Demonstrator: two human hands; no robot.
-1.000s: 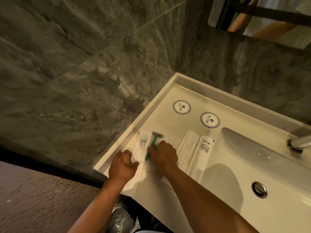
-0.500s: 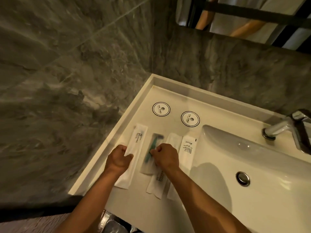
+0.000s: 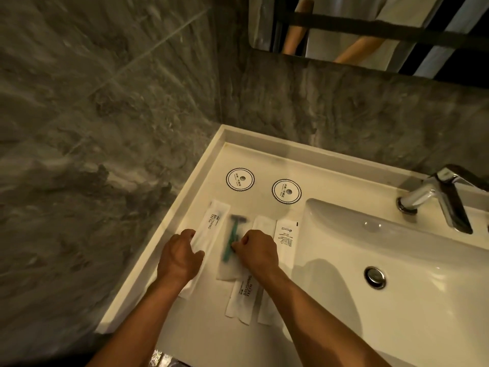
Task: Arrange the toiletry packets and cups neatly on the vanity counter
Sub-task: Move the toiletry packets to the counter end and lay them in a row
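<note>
Several white toiletry packets lie side by side on the white vanity counter (image 3: 201, 335), left of the basin. My left hand (image 3: 180, 258) grips the leftmost packet (image 3: 213, 226), printed BRUSHING TEETH. My right hand (image 3: 256, 254) pinches the clear razor packet (image 3: 232, 239), which holds a green razor. A second BRUSHING TEETH packet (image 3: 242, 300) sticks out below my right hand. Two more white packets (image 3: 285, 239) lie under and right of that hand. Two round paper coasters (image 3: 240, 179) (image 3: 286, 191) sit behind the packets. No cups show.
The sink basin (image 3: 397, 260) with its drain (image 3: 375, 276) takes up the right side. A chrome faucet (image 3: 436, 197) stands at the back right. Grey marble walls close in the left and rear. A mirror (image 3: 370, 30) hangs above.
The leftmost packet and the razor packet have been drawn apart and now lie parallel. My left hand has slid slightly left with its packet. The camera has tilted up toward the mirror.
</note>
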